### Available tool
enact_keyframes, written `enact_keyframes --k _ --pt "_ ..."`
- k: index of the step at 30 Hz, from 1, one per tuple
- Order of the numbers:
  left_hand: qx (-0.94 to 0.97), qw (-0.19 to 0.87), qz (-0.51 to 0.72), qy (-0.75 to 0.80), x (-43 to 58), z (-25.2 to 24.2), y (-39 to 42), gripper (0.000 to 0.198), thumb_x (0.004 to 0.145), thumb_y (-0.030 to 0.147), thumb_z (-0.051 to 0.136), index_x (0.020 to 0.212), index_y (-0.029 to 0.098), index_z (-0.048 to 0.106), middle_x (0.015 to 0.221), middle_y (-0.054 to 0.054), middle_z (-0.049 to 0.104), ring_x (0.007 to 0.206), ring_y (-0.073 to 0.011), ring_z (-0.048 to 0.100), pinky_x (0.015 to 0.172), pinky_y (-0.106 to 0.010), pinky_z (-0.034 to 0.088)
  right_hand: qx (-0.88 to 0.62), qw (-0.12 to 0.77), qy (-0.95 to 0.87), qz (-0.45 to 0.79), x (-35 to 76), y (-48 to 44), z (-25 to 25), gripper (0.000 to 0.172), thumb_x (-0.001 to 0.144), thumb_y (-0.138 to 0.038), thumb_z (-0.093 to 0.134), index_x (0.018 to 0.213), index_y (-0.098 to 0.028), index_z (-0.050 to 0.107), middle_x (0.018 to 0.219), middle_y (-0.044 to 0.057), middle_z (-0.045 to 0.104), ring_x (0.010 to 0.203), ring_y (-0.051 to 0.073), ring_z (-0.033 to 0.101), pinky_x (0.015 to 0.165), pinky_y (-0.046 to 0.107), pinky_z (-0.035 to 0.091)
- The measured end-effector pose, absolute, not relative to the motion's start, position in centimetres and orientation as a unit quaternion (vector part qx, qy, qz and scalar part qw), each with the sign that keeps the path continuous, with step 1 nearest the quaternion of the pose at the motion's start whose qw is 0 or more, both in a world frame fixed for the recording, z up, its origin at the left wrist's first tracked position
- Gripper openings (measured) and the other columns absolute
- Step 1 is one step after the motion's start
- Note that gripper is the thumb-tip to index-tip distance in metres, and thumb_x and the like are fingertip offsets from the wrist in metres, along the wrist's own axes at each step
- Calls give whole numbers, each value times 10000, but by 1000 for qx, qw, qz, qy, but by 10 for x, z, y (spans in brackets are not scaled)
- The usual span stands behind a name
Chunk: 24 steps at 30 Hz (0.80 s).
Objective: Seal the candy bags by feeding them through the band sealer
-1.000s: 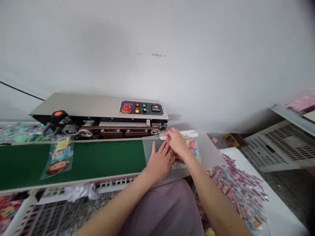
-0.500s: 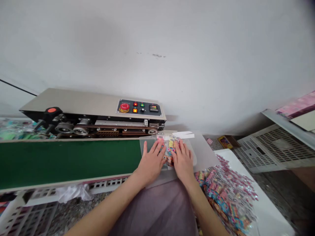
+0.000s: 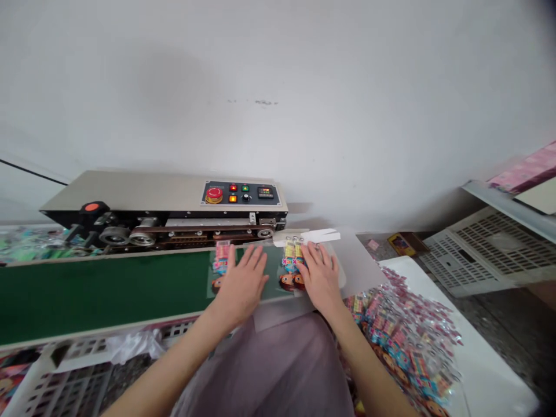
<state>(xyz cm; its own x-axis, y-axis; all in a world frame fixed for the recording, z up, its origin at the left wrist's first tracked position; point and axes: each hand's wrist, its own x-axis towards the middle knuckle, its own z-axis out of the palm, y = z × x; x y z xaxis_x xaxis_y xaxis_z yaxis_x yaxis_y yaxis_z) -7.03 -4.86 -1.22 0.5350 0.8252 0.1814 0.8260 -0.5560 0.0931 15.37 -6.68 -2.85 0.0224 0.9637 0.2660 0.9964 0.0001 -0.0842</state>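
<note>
One pink-and-blue clear-plastic packet (image 3: 222, 253) is on the flat green belt (image 3: 130, 286), left hand (image 3: 240, 285) splayed over it, contact unclear. Two yellow-and-blue packets (image 3: 288, 255) lie at belt's end, open right hand (image 3: 322, 280) alongside; packet heap (image 3: 408, 341) not loaded.

Wht wall (image 3: 369, 87) w/ scuffs (image 3: 263, 102), blk cable (image 3: 32, 172) at L, pink pkg (image 3: 527, 166) on gray shelf (image 3: 499, 201), slotted crate (image 3: 490, 249) near it
</note>
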Motion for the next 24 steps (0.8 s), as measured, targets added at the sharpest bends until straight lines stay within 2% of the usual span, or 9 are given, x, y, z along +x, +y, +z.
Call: enact_keyframes --k 3,7,12,14,17,20,24 --pt "-909 -19 -119 -398 -44 -17 -49 482 1062 328 288 1486 170 457 1582 -103 403 1495 -262 312 1219 -634 148 -695 112 -708 -64 159 -57 -27 435 1040 -351 363 1417 -230 541 1494 85 528 1413 344 366 1130 600 254" --pt "-924 -22 -120 -362 -25 -33 -52 518 1070 382 271 1525 166 392 1580 -109 408 1496 -271 306 1210 -642 164 -715 104 -685 -97 163 -45 -21 404 1008 -272 405 1351 -194 603 1452 135 559 1380 373 393 1095 600 274" --pt "-914 -16 -130 -383 -26 -40 -57 557 1063 419 283 1531 134 376 1593 -124 379 1496 -295 299 1202 -683 127 -649 122 -748 -63 157 -44 -19 401 1002 -263 430 1364 -208 592 1468 66 556 1375 323 388 1118 523 267" --pt "-911 -19 -126 -392 -26 -38 -58 556 1059 434 295 1526 148 393 1590 -118 384 1488 -299 315 1204 -682 125 -650 126 -747 -61 157 -44 -19 369 984 -216 436 1285 -203 649 1402 71 611 1327 322 424 1112 518 266" --pt "-909 -25 -121 -399 -25 -36 -59 548 1056 432 308 1523 161 404 1590 -113 384 1488 -301 318 1208 -674 132 -662 154 -732 -46 157 -36 -16 404 928 -106 419 1216 -195 687 1234 93 684 1174 296 496 1039 454 347" --pt "-907 -28 -123 -402 -23 -36 -59 552 1059 418 296 1527 143 390 1597 -123 364 1499 -292 298 1208 -677 129 -640 195 -743 13 152 -17 -13 476 872 -27 386 1192 -198 693 1134 88 670 1084 246 516 967 350 410" --pt "-905 -35 -121 -406 -21 -39 -60 562 1063 420 256 1532 135 379 1604 -121 346 1499 -289 298 1202 -692 136 -648 207 -730 67 142 8 -18 390 834 -21 430 1037 -181 721 1040 85 639 1031 219 549 919 308 432"
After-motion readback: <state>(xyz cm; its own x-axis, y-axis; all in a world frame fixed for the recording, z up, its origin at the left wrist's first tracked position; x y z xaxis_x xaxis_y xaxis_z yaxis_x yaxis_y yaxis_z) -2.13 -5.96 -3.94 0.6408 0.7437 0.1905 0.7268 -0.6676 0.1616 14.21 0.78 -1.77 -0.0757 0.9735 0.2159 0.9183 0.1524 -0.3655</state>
